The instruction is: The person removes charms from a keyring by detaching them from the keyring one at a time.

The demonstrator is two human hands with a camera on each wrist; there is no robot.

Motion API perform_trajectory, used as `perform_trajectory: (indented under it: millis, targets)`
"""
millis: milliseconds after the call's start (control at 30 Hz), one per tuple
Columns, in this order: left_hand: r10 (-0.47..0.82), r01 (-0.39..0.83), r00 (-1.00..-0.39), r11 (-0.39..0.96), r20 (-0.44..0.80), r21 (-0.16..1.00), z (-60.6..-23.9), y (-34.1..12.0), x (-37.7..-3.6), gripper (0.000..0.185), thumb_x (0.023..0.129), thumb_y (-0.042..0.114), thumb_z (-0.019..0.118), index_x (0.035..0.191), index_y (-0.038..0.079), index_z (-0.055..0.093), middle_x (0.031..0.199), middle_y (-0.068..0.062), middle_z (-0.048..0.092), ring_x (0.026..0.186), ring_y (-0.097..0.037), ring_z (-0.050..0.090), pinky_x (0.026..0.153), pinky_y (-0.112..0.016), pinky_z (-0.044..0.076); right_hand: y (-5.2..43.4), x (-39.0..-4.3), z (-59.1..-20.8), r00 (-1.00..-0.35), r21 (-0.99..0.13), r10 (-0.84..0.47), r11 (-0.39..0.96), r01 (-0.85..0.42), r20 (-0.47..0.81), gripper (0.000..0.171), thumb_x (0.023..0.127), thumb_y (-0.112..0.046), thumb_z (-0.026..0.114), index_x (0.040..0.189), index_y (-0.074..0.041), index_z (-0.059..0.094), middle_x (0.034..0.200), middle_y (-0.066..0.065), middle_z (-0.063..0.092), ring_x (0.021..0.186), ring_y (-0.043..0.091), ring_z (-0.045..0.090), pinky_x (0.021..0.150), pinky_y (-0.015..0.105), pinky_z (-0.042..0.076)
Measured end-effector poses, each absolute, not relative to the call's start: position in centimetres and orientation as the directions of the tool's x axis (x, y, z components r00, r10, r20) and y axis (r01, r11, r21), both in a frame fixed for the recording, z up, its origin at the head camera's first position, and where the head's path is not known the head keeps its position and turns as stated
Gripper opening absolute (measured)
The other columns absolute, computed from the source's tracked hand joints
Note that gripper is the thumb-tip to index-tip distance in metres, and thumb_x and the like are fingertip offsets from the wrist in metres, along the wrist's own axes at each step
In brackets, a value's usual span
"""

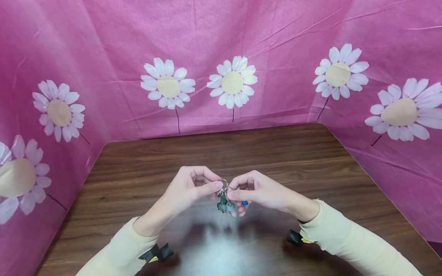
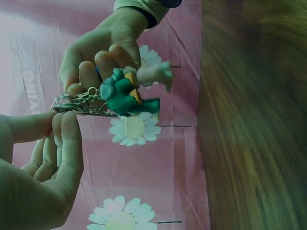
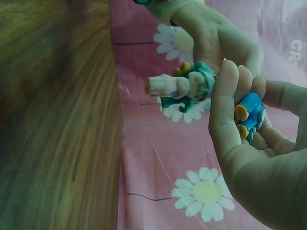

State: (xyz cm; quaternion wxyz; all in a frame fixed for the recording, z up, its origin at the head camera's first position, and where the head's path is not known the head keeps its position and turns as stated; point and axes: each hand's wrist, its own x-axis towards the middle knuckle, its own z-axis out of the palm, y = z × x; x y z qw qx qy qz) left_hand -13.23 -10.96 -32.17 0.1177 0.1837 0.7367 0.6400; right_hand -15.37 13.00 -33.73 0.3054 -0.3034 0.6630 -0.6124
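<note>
At the lower centre of the head view, above the surface (image 1: 276, 153), a key ring (image 1: 223, 187) is being pinched between the left hand (image 1: 188, 188) and right hand (image 1: 262, 189), both grips closed on it. Teal and white charms (image 2: 129, 91) are hanging below; a blue charm (image 3: 250, 115) is being cupped in the right fingers.

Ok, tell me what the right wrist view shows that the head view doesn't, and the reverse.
Only the right wrist view shows the blue charm clearly, tucked in the right hand's curled fingers.

Only the head view shows the metal key ring pinched between the left hand and the right hand, both cream sleeves, and the whole wooden table.

Both show the green charm, the table and the pink daisy backdrop.
</note>
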Motion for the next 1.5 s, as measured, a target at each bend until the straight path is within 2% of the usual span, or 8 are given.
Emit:
perform_trajectory:
  millis: [200, 467, 700, 967, 1200, 1300, 1500]
  targets:
    - [0.414, 0.092, -0.91, 0.103, 0.042, 0.99, -32.1, -10.8, -13.5, 0.016, 0.091, 0.012, 0.075, 0.101, 0.0, 0.075, 0.088, -0.011, 0.076, 0.074, -0.02, 0.071, 0.074, -0.039, 0.062, 13.0, -15.3, -33.7, -0.638, -0.997, -0.769, 0.069, -0.028, -0.036, 0.021, 0.1, -0.016, 0.065, 0.102, 0.005, 0.068, 0.08, 0.014, 0.063, 0.067, 0.018, 0.061, 0.068, 0.056, 0.06]
    - [0.432, 0.105, -0.9, 0.074, 0.063, 0.992, -32.3, -10.8, -13.6, 0.016, 0.091, 0.011, 0.075, 0.102, -0.001, 0.075, 0.088, -0.012, 0.075, 0.074, -0.025, 0.071, 0.074, -0.041, 0.062, 13.5, -15.6, -33.4, -0.636, -0.997, -0.771, 0.067, -0.032, -0.031, 0.022, 0.101, -0.016, 0.064, 0.103, 0.006, 0.068, 0.08, 0.014, 0.065, 0.066, 0.017, 0.061, 0.068, 0.056, 0.06]
    - [0.443, 0.101, -0.895, 0.069, 0.06, 0.992, -32.3, -10.9, -13.6, 0.015, 0.091, 0.01, 0.075, 0.102, -0.001, 0.075, 0.088, -0.013, 0.075, 0.074, -0.02, 0.071, 0.074, -0.04, 0.062, 13.8, -15.8, -33.4, -0.634, -0.995, -0.772, 0.09, -0.034, -0.048, 0.023, 0.1, -0.017, 0.065, 0.103, 0.005, 0.068, 0.077, 0.012, 0.062, 0.066, 0.019, 0.062, 0.07, 0.056, 0.06]
    - [0.47, 0.064, -0.883, 0.098, 0.011, 0.993, -32.4, -11.4, -13.8, 0.017, 0.09, 0.013, 0.077, 0.103, 0.002, 0.076, 0.087, -0.013, 0.075, 0.073, -0.022, 0.07, 0.077, -0.042, 0.062, 14.0, -16.8, -33.2, -0.641, -0.994, -0.761, 0.103, 0.03, -0.098, 0.022, 0.099, -0.02, 0.067, 0.104, 0.001, 0.069, 0.077, 0.012, 0.065, 0.071, 0.021, 0.065, 0.078, 0.055, 0.06]
    - [0.513, -0.03, -0.855, 0.104, -0.08, 0.994, -33.1, -11.6, -14.6, 0.02, 0.089, 0.012, 0.078, 0.104, -0.001, 0.075, 0.084, -0.013, 0.075, 0.069, -0.018, 0.067, 0.075, -0.044, 0.062, 14.0, -17.2, -33.7, -0.645, -0.992, -0.754, 0.106, 0.07, -0.126, 0.027, 0.099, -0.019, 0.067, 0.106, 0.007, 0.066, 0.077, 0.011, 0.064, 0.07, 0.019, 0.063, 0.078, 0.052, 0.061]
    - [0.526, -0.053, -0.845, 0.099, -0.097, 0.994, -33.3, -11.7, -14.8, 0.021, 0.088, 0.011, 0.078, 0.104, -0.002, 0.074, 0.084, -0.013, 0.075, 0.07, -0.018, 0.068, 0.074, -0.045, 0.062, 13.9, -17.2, -33.9, -0.652, -0.991, -0.746, 0.117, 0.068, -0.133, 0.028, 0.098, -0.019, 0.068, 0.106, 0.008, 0.066, 0.076, 0.011, 0.064, 0.069, 0.019, 0.063, 0.077, 0.052, 0.061]
    - [0.54, -0.085, -0.831, 0.12, -0.137, 0.989, -33.6, -11.4, -14.9, 0.022, 0.087, 0.014, 0.08, 0.103, -0.002, 0.076, 0.085, -0.017, 0.075, 0.068, -0.018, 0.069, 0.073, -0.044, 0.062, 14.0, -17.0, -34.1, -0.665, -0.986, -0.735, 0.166, 0.007, -0.128, 0.02, 0.097, -0.019, 0.07, 0.104, 0.0, 0.071, 0.078, 0.012, 0.065, 0.07, 0.021, 0.063, 0.074, 0.052, 0.061]
